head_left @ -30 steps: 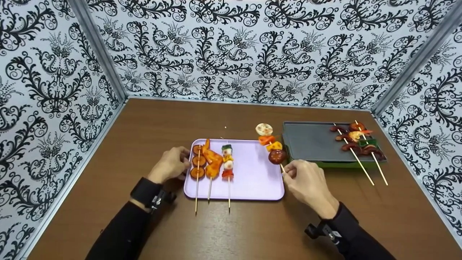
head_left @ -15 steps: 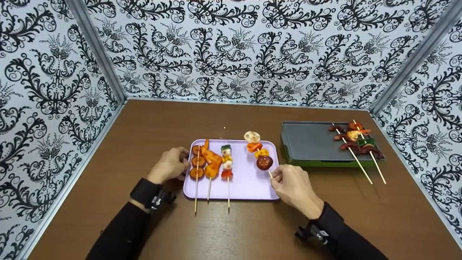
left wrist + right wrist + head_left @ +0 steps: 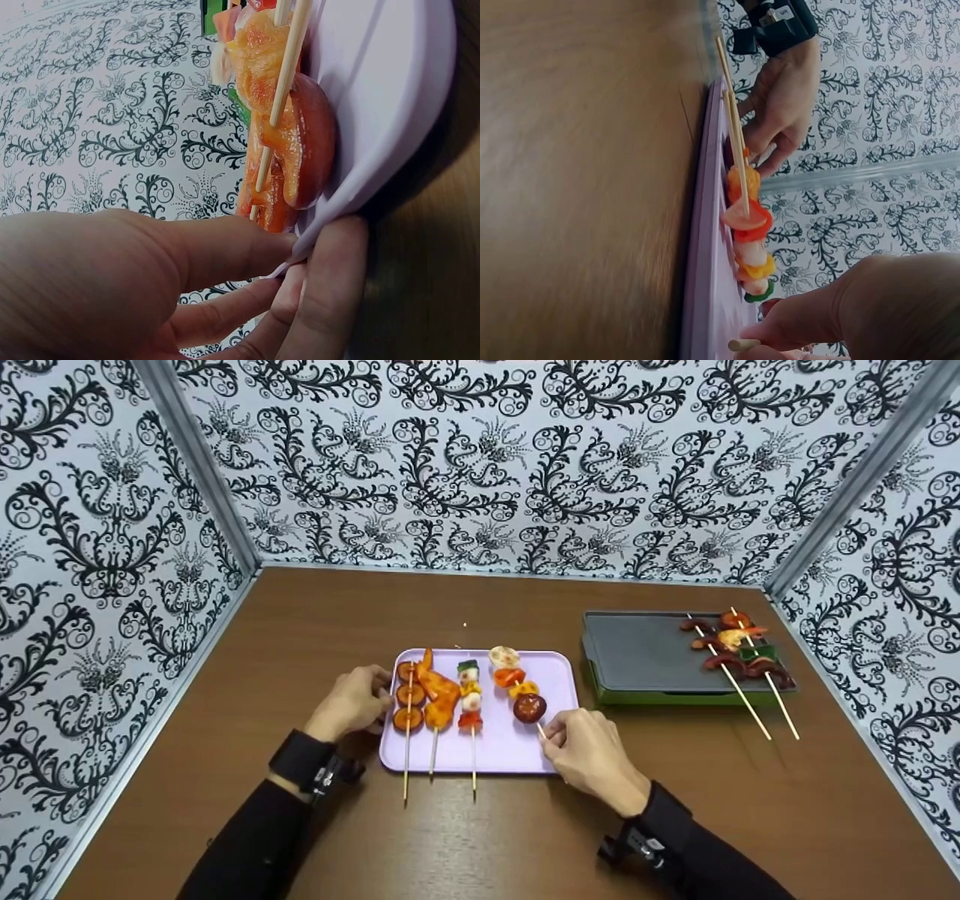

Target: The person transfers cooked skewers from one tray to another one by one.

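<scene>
In the head view my left hand [image 3: 352, 701] is at the left rim of a lilac tray [image 3: 510, 754]. The left wrist view shows its thumb and fingers pinching that rim [image 3: 375, 161]. My right hand [image 3: 592, 754] pinches the stick of a skewer [image 3: 529, 708] with a brown mushroom-like cap, yellow and red pieces and a pale round slice, held over the tray's right part. On the tray lie a skewer of reddish-brown round slices [image 3: 409, 695], a chicken wing skewer [image 3: 441, 697] and a mixed vegetable skewer [image 3: 470, 701], their sticks jutting past the front rim.
A green-based grill [image 3: 637, 652] with a grey plate stands at the right. Two skewers lie on it: one with dark curled pieces [image 3: 701, 643], one mixed [image 3: 757, 652]. Patterned walls [image 3: 480, 472] bound the wooden table [image 3: 337, 607] at back and sides.
My right hand has moved left, carrying its skewer from the tray's right edge to over the tray, nearer the vegetable skewer. The left hand stays at the tray rim.
</scene>
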The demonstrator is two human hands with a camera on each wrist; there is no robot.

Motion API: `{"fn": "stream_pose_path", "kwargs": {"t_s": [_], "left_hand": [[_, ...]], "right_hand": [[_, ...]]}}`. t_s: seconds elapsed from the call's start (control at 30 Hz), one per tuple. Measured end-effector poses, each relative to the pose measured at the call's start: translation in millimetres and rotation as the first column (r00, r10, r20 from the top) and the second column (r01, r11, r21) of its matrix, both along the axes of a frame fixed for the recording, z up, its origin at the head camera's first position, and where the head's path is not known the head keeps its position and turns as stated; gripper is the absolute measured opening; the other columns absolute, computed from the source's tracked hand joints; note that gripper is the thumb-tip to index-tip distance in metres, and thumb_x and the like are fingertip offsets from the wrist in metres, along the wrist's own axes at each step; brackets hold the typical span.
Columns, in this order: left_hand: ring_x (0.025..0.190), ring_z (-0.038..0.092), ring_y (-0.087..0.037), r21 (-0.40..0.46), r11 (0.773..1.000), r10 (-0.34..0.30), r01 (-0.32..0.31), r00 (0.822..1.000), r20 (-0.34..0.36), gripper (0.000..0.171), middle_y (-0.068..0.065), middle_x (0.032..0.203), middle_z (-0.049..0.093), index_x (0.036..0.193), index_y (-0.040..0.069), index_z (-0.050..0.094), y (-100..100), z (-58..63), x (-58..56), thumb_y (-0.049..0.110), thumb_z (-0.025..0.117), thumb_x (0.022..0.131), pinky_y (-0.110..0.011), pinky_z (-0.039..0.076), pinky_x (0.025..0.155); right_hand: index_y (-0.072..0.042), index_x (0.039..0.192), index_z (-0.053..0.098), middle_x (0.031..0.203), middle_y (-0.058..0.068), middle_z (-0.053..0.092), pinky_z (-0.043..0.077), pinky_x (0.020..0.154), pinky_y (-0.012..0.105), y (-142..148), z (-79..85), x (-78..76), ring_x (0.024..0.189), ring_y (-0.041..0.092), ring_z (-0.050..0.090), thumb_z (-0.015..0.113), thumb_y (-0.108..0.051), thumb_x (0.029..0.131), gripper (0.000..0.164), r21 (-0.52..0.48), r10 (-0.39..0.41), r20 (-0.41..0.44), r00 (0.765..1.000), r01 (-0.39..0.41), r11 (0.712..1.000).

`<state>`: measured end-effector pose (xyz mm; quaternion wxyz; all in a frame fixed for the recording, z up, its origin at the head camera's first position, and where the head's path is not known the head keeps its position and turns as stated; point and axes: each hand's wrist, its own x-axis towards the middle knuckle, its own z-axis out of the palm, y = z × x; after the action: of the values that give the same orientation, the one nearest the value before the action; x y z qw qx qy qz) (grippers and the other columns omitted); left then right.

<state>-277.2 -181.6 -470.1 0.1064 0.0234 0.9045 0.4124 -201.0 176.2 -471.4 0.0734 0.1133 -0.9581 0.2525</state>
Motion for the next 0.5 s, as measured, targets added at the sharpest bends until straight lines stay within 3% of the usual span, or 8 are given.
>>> {"fn": "stream_pose_path", "kwargs": {"t_s": [0.5], "left_hand": [[0.085, 0.067, -0.028, 0.011, 1.0, -0.008, 0.008, 1.0, -0.01, 0.041, -0.017, 0.107, 0.063, 0.132, 0.0, 0.059, -0.1, 0.6, 1.3, 0.002, 0.064, 0.091, -0.035, 0.063, 0.056]], "right_hand": [[-0.024, 0.076, 0.07, 0.063, -0.019, 0.058, 0.052, 0.061, 0.031, -12.8, -1.7, 4.3, 0.063, 0.004, 0.057, 0.078, -0.024, 0.083, 0.01, -0.036, 0.03, 0.029, 0.999, -0.029, 0.999]]}}
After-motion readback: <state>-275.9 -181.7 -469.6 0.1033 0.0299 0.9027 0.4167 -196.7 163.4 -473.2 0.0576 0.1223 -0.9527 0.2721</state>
